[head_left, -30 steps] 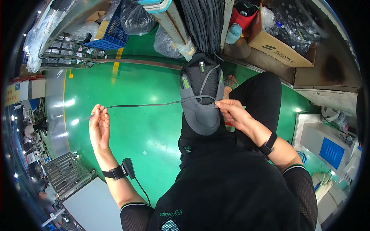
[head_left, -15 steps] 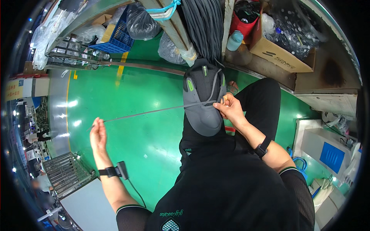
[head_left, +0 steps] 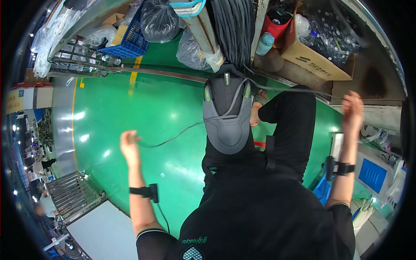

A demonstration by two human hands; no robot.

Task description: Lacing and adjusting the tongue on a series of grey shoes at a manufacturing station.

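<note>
A grey shoe (head_left: 228, 132) with lime green tabs rests on my thigh, its toe toward me. One grey shoelace (head_left: 173, 138) runs slackly from the shoe's left side to my left hand (head_left: 130, 141), whose fingers are closed on its end. Out to the right, my right hand (head_left: 353, 108) is raised with fingers pinched on the other end of the lace, which stretches from the top of the shoe across my right knee. Both hands are somewhat blurred and well apart from the shoe.
A bundle of dark grey laces (head_left: 235, 34) hangs beside a metal post (head_left: 203, 37) ahead. A cardboard box (head_left: 318, 63), a red bin (head_left: 275, 28) and a teal bottle (head_left: 265, 43) stand at the far right. A blue crate (head_left: 130, 41) sits far left; a white-topped table (head_left: 102, 232) is near left.
My right hand has moved from the shoe far out to the right, drawing the lace along. My left hand has shifted slightly right, and its lace has gone slack.
</note>
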